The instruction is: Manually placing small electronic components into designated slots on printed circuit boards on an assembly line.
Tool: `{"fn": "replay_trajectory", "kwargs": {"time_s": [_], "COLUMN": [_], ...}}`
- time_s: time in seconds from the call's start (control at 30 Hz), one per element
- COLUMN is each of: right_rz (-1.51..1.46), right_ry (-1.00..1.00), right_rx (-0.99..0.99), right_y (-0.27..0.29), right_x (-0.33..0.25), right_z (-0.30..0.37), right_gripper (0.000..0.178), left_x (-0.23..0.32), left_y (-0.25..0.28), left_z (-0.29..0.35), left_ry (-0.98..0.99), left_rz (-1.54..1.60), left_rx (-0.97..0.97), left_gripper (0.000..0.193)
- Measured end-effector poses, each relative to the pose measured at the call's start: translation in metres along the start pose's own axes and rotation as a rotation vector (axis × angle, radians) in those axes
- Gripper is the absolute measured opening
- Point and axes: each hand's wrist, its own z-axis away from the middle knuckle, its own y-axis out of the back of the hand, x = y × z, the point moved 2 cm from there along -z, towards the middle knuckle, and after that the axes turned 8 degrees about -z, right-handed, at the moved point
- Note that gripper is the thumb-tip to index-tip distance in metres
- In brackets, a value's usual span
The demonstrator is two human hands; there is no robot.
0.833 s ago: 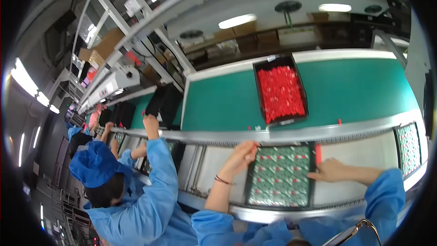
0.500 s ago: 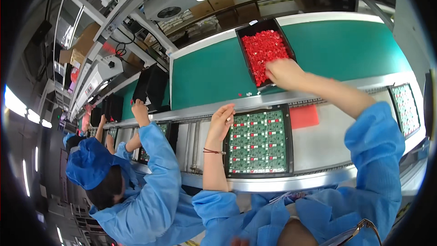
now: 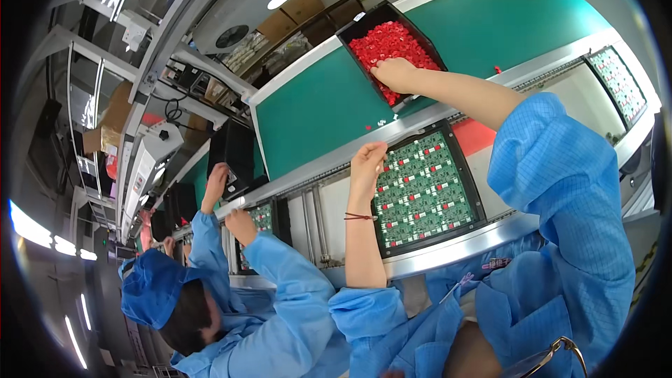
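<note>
My right hand (image 3: 396, 75) reaches into a black bin (image 3: 348, 36) heaped with small red plastic parts (image 3: 392, 42). Its fingers are bent and pressed together among the parts, and their tips are hidden. Over the upper left corner of a green circuit board panel (image 3: 428, 192) in a black frame, my left hand (image 3: 368, 166) is raised with its fingers curled together. What it holds, if anything, is too small to make out. Rows of red and white parts sit on the panel.
A few loose red and white bits (image 3: 381, 123) lie on the green mat (image 3: 308, 112). A metal rail (image 3: 448, 241) runs along the conveyor's near side. Another panel (image 3: 616, 84) sits at the far right. On the left, a co-worker in a blue cap (image 3: 157, 287) works beside a black bin (image 3: 234, 150).
The view has turned and shifted, so the bench looks more tilted. My right hand stays at the bin, deeper among the red parts. My left hand is still by the panel's corner, fingers curled.
</note>
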Motion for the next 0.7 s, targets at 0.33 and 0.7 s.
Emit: {"fn": "replay_trajectory", "kwargs": {"time_s": [0.33, 0.7], "right_rz": [-0.149, -0.179], "right_ry": [-0.026, 0.293], "right_rx": [-0.010, 0.219], "right_y": [0.007, -0.003], "right_x": [0.016, 0.043], "right_z": [0.005, -0.004], "right_gripper": [0.025, 0.013], "left_x": [-0.003, -0.004], "left_y": [-0.018, -0.027], "left_z": [0.008, -0.024], "left_ry": [0.001, -0.094], "left_rz": [-0.182, -0.237], "left_rx": [-0.148, 0.075], "left_gripper": [0.021, 0.022]}}
